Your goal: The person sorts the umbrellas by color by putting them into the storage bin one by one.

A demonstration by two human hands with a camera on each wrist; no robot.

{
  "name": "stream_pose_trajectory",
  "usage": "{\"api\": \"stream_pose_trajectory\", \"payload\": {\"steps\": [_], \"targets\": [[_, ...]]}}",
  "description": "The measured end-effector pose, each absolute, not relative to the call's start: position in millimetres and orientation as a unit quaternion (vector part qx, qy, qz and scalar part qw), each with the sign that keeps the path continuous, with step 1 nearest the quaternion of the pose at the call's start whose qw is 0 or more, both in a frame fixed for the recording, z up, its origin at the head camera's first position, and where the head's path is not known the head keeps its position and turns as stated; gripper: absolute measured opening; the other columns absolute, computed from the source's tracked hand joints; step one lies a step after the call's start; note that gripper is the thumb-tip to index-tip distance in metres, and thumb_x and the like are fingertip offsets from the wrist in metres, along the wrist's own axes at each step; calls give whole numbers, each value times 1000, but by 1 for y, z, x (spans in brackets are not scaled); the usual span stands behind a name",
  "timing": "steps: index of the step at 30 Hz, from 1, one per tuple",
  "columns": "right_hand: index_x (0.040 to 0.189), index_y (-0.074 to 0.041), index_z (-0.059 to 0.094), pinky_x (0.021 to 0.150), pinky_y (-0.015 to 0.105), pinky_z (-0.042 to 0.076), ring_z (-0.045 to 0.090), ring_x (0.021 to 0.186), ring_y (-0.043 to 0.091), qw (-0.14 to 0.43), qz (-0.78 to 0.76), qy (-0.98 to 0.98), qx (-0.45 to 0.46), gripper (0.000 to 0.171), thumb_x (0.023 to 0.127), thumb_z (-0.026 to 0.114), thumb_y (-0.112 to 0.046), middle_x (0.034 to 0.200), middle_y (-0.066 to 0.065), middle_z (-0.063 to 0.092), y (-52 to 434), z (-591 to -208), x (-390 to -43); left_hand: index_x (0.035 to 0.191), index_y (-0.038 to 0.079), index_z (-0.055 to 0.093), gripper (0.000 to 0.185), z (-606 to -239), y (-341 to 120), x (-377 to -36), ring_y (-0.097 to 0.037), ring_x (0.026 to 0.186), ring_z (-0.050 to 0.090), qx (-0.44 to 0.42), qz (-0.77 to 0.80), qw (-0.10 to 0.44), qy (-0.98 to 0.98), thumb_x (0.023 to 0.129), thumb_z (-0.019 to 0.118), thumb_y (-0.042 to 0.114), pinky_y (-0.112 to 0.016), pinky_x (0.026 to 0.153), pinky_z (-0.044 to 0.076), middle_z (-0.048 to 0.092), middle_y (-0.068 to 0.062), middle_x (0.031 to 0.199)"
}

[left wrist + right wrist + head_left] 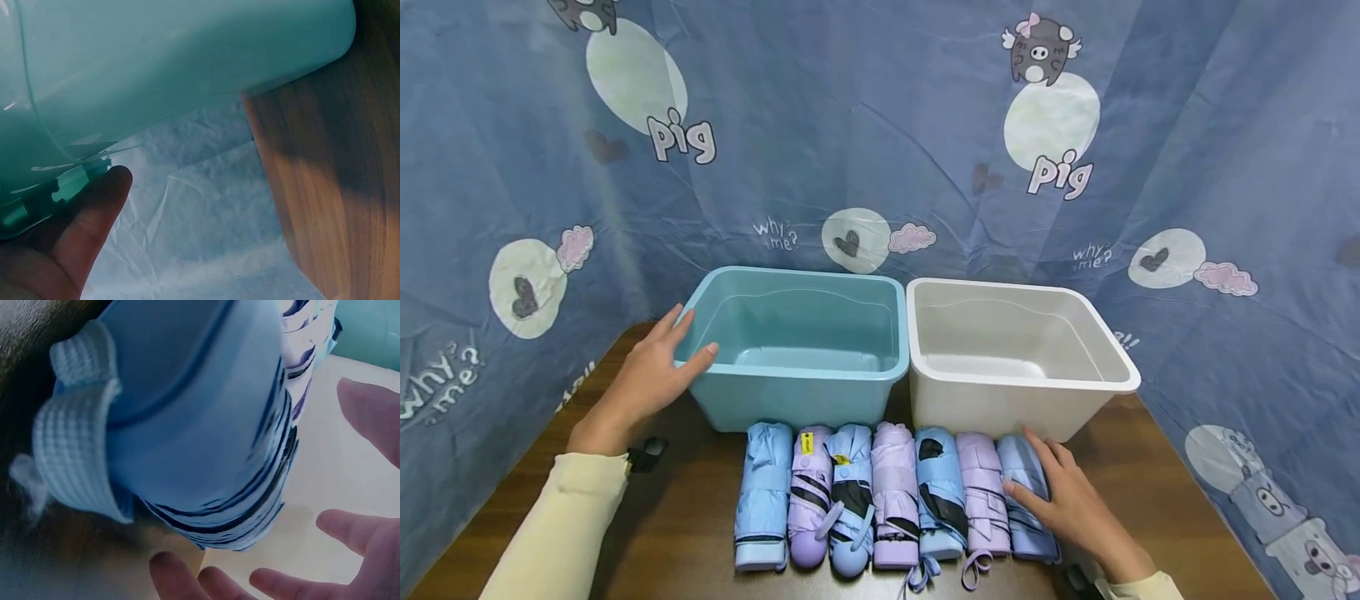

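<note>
My left hand [651, 367] is at the left rim of the teal plastic bin [797, 402], its fingers extended and spread along that side. The left wrist view shows one finger [94, 225] close under the bin's rim. Several folded compact umbrellas lie side by side before the bins, light blue and lilac alternating. My right hand [1071, 496] hovers by the rightmost blue umbrella [1028, 525], thumb reaching over it and fingers apart. Seen from the right wrist, that umbrella [194, 412] has a woven wrist loop [75, 447], and the spread fingers [294, 587] surround its far end without gripping.
A white plastic bin [1000, 408] stands right of the teal one, their rims nearly meeting. A lilac umbrella [983, 492] lies beside the rightmost one. Under everything is a brown wooden table [685, 517], with a blue printed cloth [880, 125] hanging behind and around it.
</note>
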State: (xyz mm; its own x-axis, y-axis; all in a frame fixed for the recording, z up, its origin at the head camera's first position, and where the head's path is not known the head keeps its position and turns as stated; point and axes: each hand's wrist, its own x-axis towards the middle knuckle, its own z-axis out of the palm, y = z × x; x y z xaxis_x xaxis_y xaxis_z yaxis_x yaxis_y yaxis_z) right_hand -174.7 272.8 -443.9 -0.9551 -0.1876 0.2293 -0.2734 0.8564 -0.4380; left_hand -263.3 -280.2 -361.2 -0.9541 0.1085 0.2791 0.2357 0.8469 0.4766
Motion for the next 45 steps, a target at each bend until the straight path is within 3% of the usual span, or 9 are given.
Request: {"api": "stream_pose_trajectory", "payload": {"steps": [20,30,39,45], "targets": [[128,-13,63,78,50,50,62,97,32,90,224,-952,186,52,82,77,-31,107,17,64,275,-451,-180,151,-2,20,82,-362,-278,-261,-57,134,22,-87,-265,132,-951,96,50,50,-74,97,24,10,-24,158],[122,-17,68,66,36,44,52,79,18,61,234,-957,159,48,75,76,-17,90,10,62,268,-449,-185,151,-2,19,82,-362,-279,-259,-57,134,22,-83,-269,134,-950,96,50,50,-74,97,23,11,-24,158],[120,-17,68,69,38,45,54,81,20,18,268,-956,115,53,68,75,-13,102,10,67,271,-444,-187,151,-3,19,83,-364,-278,-257,-57,134,22,-88,-269,124,-951,96,50,50,-74,97,24,9,-24,158],[121,-18,69,71,38,46,56,87,21,41,275,-955,103,54,68,75,-11,110,11,68,273,-440,-187,152,-1,18,82,-362,-279,-261,-57,135,21,-90,-268,130,-950,96,50,50,-74,96,24,8,-24,159]]}}
